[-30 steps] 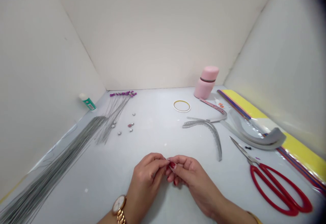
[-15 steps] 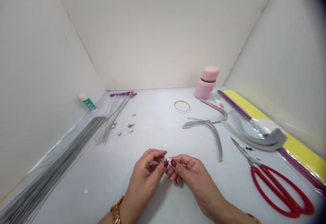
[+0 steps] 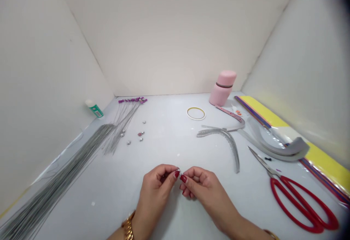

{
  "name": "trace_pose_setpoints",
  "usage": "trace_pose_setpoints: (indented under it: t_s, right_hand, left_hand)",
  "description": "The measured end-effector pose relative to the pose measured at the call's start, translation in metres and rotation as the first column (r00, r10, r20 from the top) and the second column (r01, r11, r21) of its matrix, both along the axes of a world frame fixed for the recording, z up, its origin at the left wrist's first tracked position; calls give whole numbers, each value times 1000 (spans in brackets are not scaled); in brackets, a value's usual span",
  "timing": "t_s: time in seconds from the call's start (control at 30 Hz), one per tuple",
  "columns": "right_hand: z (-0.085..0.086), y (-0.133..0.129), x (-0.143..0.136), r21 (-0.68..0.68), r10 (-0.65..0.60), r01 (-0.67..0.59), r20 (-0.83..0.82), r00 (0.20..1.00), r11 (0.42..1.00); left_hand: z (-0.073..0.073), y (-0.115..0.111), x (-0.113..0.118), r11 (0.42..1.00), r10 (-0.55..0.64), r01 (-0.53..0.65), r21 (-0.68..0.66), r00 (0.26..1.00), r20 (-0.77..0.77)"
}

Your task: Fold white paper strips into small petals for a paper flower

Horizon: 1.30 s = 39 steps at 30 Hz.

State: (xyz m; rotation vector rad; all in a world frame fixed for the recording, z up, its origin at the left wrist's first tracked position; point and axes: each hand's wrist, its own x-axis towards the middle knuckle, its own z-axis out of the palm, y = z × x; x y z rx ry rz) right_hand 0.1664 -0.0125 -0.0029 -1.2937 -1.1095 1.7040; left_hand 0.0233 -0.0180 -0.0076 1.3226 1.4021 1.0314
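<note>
Between my fingertips is a small silver-white folded paper piece [image 3: 179, 171], mostly hidden by the thumbs. My left hand [image 3: 155, 191] pinches it with thumb and forefinger. Close beside it, my right hand [image 3: 203, 189] has its thumb and fingers closed at the piece's other side. On the table ahead and to the left lie several small silver puffy pieces [image 3: 128, 142], one of them pinkish [image 3: 139, 134]. Silver paper strips [image 3: 232, 147] curve across the table beyond my right hand.
Red-handled scissors [image 3: 294, 196] lie at the right, beside packs of coloured paper [image 3: 325, 163] and grey strips [image 3: 284, 155]. A pink flask [image 3: 222, 89], pink strip [image 3: 229, 112] and tape roll [image 3: 196, 119] are farther back. Grey wires [image 3: 62, 170], purple-tipped stems [image 3: 133, 101] and a glue stick [image 3: 96, 110] occupy the left.
The fingertips have closed further over the piece, so less of it shows. My left forefinger has come down onto it beside the thumb.
</note>
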Motion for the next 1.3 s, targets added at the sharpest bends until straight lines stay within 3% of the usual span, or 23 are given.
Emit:
trace_pose_setpoints:
  t_s: [0.17,0.3,0.6,0.73,0.83,1.0,1.2,1.3]
  right_hand:
    - [2,0,0,-27,4,-6,-49,999,1000]
    - [6,2,0,-25,-11,9,-92,996,1000]
    - [-1,1,1,-57,0,-6,-102,995,998]
    - [-3,1,2,-29,2,-5,-93,996,1000]
    - [-4,1,3,-6,24,-25,-106,994,1000]
    - [-1,4,3,6,48,-48,-97,994,999]
    - [0,5,5,148,72,-68,-19,997,987]
    - [-3,4,6,157,73,-68,-25,997,985]
  left_hand:
    - [5,-2,-2,954,-67,145,264,956,-285]
    - [6,-2,-3,929,-103,209,305,938,-330]
    - [12,1,-5,950,-191,239,203,954,-230]
    - [10,-1,-3,969,-214,220,115,975,-63]
    - [7,1,-1,984,-179,178,19,978,110]
    - [5,8,1,983,-68,103,-153,973,223]
    - [3,5,2,987,-77,106,-124,973,216]
    - [4,3,2,987,-116,136,-84,971,209]
